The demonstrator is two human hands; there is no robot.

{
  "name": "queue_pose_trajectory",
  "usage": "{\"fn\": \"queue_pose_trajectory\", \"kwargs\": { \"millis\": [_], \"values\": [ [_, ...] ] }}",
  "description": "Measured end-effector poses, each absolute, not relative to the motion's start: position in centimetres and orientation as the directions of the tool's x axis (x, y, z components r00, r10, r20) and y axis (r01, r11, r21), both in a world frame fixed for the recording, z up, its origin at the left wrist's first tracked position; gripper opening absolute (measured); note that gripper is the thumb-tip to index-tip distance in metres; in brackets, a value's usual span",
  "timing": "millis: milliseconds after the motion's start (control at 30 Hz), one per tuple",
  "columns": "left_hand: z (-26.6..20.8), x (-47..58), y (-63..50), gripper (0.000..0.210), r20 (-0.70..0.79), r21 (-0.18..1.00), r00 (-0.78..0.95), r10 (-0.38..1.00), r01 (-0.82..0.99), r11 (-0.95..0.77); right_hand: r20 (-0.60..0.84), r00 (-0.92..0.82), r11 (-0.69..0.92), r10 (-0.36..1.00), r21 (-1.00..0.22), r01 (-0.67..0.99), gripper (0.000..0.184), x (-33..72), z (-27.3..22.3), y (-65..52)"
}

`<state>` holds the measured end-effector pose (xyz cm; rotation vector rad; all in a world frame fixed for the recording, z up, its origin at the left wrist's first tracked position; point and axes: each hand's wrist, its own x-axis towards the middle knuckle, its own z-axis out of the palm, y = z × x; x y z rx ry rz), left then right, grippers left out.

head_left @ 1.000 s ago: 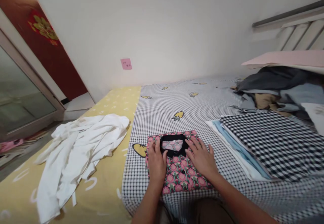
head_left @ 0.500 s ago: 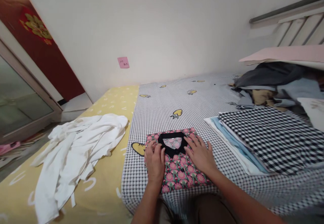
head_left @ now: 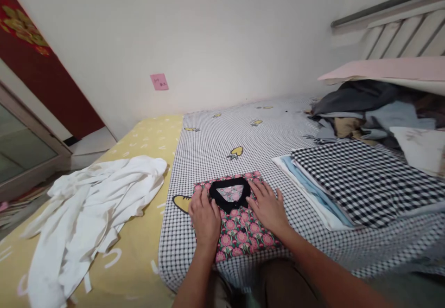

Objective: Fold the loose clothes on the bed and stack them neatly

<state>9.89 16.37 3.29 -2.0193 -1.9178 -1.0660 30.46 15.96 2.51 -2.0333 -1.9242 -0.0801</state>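
Note:
A folded pink floral shirt (head_left: 239, 234) with a black collar lies flat on the checked bed sheet, its collar toward the wall. My left hand (head_left: 205, 217) rests on the shirt's left part, beside the collar, with the fingers stretched out flat. On the right part lies my right hand (head_left: 267, 206), fingers spread, the fingertips near the collar's right edge. Neither hand grips the cloth.
A rumpled white garment (head_left: 100, 201) lies on the yellow sheet (head_left: 135, 261) at left. Folded clothes topped by a black-and-white checked cloth (head_left: 358, 178) are at right. Behind them is a heap of dark and grey clothes (head_left: 358, 97). A pink note (head_left: 159, 81) is on the wall.
The view has shifted slightly to the right. My left hand has flattened and moved up along the shirt's left side; my right hand stays on the right side.

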Motion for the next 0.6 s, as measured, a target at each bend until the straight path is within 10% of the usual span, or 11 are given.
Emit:
{"fn": "queue_pose_trajectory", "kwargs": {
  "millis": [200,400,600],
  "values": [
    [4.1,10.1,16.4,0.054,0.37,0.219,0.19,0.91,0.933,-0.284,0.421,0.085,0.025,0.903,-0.25,0.968,0.056,30.8,2.5,15.5],
    [3.3,10.7,17.4,0.058,0.25,0.139,0.149,0.957,0.972,-0.188,0.243,0.015,0.027,0.97,-0.166,0.986,0.051,30.7,2.2,16.0],
    [3.2,9.6,19.1,0.051,0.194,0.589,0.076,0.978,0.788,-0.178,0.22,0.019,0.027,0.975,-0.205,0.978,0.053,30.4,2.3,16.2]
  ]
}}
